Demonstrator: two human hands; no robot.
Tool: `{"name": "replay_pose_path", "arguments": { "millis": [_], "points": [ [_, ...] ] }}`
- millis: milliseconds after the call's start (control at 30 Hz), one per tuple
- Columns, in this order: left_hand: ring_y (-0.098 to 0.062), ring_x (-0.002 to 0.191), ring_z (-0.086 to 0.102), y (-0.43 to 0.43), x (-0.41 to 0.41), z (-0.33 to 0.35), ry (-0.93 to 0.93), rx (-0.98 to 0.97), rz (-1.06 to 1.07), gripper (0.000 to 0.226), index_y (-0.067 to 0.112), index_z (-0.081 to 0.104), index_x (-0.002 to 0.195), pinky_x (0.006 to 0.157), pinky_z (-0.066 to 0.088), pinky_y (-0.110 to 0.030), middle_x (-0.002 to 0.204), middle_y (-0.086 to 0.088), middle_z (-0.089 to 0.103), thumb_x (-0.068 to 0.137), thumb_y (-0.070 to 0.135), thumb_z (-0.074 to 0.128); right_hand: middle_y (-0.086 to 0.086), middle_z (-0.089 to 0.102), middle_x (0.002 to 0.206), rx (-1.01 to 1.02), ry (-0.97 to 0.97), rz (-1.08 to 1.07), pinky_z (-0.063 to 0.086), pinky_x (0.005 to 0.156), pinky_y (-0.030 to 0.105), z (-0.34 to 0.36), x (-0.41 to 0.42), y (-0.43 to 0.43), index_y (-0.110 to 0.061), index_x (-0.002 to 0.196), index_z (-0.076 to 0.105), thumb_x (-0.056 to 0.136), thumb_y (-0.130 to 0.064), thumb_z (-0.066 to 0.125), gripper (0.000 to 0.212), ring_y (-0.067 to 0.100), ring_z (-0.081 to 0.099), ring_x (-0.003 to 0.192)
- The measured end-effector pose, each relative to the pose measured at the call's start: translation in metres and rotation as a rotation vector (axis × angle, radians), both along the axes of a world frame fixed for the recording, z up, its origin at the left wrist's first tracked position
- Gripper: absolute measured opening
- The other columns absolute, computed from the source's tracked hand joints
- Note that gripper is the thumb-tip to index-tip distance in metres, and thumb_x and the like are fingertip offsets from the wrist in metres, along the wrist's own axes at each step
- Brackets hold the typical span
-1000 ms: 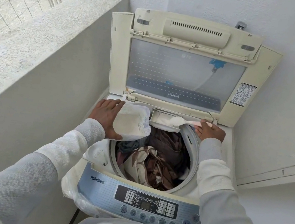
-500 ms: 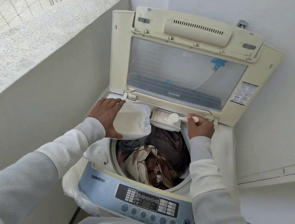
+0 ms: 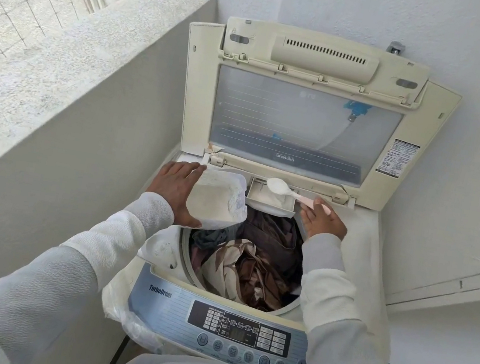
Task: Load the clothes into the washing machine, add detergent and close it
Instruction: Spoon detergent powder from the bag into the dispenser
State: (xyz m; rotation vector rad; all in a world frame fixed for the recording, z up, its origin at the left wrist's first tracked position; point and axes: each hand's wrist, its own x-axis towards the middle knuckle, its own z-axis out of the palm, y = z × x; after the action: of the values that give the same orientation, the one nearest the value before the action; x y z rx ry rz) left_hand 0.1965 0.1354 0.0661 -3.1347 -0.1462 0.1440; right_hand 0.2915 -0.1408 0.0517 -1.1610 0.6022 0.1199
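Observation:
The top-loading washing machine (image 3: 360, 235) stands with its lid (image 3: 306, 123) raised upright against the wall. Brown and cream clothes (image 3: 250, 264) fill the drum. My left hand (image 3: 175, 188) grips an open plastic tub of white detergent powder (image 3: 217, 200) over the drum's left rim. My right hand (image 3: 323, 220) pinches the pink handle of a spoon (image 3: 287, 190) whose bowl is heaped with powder. The spoon hovers level over the small pulled-out detergent drawer (image 3: 271, 203) at the back of the opening, which holds some powder.
A rough concrete parapet (image 3: 67, 80) runs close along the left of the machine. White walls close in behind and to the right. The control panel (image 3: 238, 330) lies at the front edge. A plastic sheet (image 3: 126, 312) hangs at the front left corner.
The spoon was tipped into the drawer half a second ago. Now it is back over the drawer, level and heaped with powder, and my right hand has shifted slightly right. The tub stays still.

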Motion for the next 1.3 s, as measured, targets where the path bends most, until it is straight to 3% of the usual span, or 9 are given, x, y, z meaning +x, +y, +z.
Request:
{"name": "replay_pose_path", "arguments": {
  "millis": [100, 333, 467, 567, 700, 833, 1000, 1067, 1300],
  "points": [
    [-0.021, 0.140, 0.024, 0.001, 0.000, 0.001, 0.002, 0.013, -0.001, 0.125, 0.018, 0.016, 0.150, 0.118, 0.011, -0.036, 0.153, -0.001, 0.026, 0.053, 0.070, 0.074, 0.019, 0.068, 0.097, 0.139, -0.021, -0.047, 0.059, 0.076, 0.027, 0.013, -0.008, -0.002, -0.008, 0.087, 0.065, 0.087, -0.003, 0.068, 0.006, 0.017, 0.073, 0.068],
    [-0.022, 0.140, 0.025, 0.002, 0.000, 0.000, 0.003, 0.002, -0.002, 0.125, 0.018, 0.016, 0.150, 0.117, 0.010, -0.037, 0.153, -0.002, 0.027, 0.052, 0.069, 0.075, 0.012, 0.070, 0.088, -0.006, -0.179, 0.156, 0.057, 0.065, 0.022, 0.025, -0.032, 0.029, -0.013, 0.088, 0.070, 0.089, -0.008, 0.067, 0.006, 0.018, 0.073, 0.074],
    [-0.022, 0.139, 0.025, 0.003, -0.001, 0.000, -0.007, -0.007, -0.004, 0.124, 0.018, 0.017, 0.150, 0.117, 0.010, -0.037, 0.153, -0.002, 0.027, 0.052, 0.067, 0.076, 0.010, 0.073, 0.089, -0.432, -0.248, 0.410, 0.059, 0.076, 0.035, 0.004, -0.049, 0.061, -0.018, 0.083, 0.074, 0.089, -0.011, 0.066, 0.012, 0.029, 0.070, 0.084],
    [-0.022, 0.139, 0.026, 0.002, -0.001, 0.000, -0.009, -0.009, -0.008, 0.124, 0.018, 0.018, 0.150, 0.117, 0.011, -0.037, 0.152, -0.001, 0.028, 0.052, 0.067, 0.075, 0.012, 0.074, 0.093, -0.880, -0.472, 0.668, 0.054, 0.080, 0.031, -0.001, -0.058, 0.079, -0.012, 0.091, 0.076, 0.090, -0.017, 0.057, 0.020, 0.031, 0.067, 0.086],
    [-0.023, 0.139, 0.026, 0.003, 0.000, -0.001, -0.010, -0.011, -0.016, 0.124, 0.018, 0.017, 0.150, 0.117, 0.012, -0.038, 0.152, -0.002, 0.028, 0.052, 0.068, 0.075, 0.014, 0.073, 0.086, -1.078, -0.609, 0.921, 0.052, 0.074, 0.031, -0.001, -0.063, 0.100, -0.012, 0.089, 0.074, 0.086, -0.021, 0.048, 0.028, 0.035, 0.065, 0.082],
    [-0.023, 0.140, 0.025, 0.003, -0.001, -0.001, -0.008, -0.018, -0.014, 0.124, 0.018, 0.016, 0.151, 0.118, 0.011, -0.038, 0.153, -0.002, 0.027, 0.053, 0.067, 0.075, 0.012, 0.074, 0.084, -0.967, -0.552, 0.899, 0.055, 0.078, 0.038, -0.006, -0.061, 0.109, -0.013, 0.086, 0.077, 0.087, -0.016, 0.057, 0.020, 0.035, 0.066, 0.082],
    [-0.023, 0.140, 0.024, 0.004, -0.002, 0.000, -0.005, -0.014, -0.010, 0.124, 0.018, 0.016, 0.150, 0.118, 0.011, -0.038, 0.153, -0.002, 0.026, 0.053, 0.069, 0.075, 0.016, 0.074, 0.089, -0.442, -0.047, 0.562, 0.058, 0.083, 0.047, -0.021, -0.038, 0.087, -0.017, 0.073, 0.073, 0.084, -0.014, 0.069, 0.012, 0.031, 0.072, 0.080],
    [-0.023, 0.140, 0.025, 0.004, -0.002, 0.000, -0.003, -0.008, -0.012, 0.124, 0.018, 0.016, 0.150, 0.118, 0.011, -0.038, 0.153, -0.002, 0.026, 0.053, 0.069, 0.074, 0.020, 0.072, 0.098, -0.271, 0.046, 0.464, 0.059, 0.083, 0.041, -0.026, -0.032, 0.079, -0.008, 0.087, 0.071, 0.085, -0.012, 0.070, 0.004, 0.027, 0.073, 0.080],
    [-0.022, 0.140, 0.025, 0.001, 0.002, -0.001, 0.007, 0.011, -0.014, 0.125, 0.018, 0.016, 0.151, 0.118, 0.012, -0.037, 0.153, -0.002, 0.027, 0.052, 0.070, 0.074, 0.031, 0.063, 0.114, 0.083, 0.186, 0.313, 0.055, 0.049, 0.024, -0.025, -0.035, 0.063, 0.007, 0.122, 0.053, 0.086, 0.001, 0.067, 0.039, 0.021, 0.072, 0.058]
  ]
}}
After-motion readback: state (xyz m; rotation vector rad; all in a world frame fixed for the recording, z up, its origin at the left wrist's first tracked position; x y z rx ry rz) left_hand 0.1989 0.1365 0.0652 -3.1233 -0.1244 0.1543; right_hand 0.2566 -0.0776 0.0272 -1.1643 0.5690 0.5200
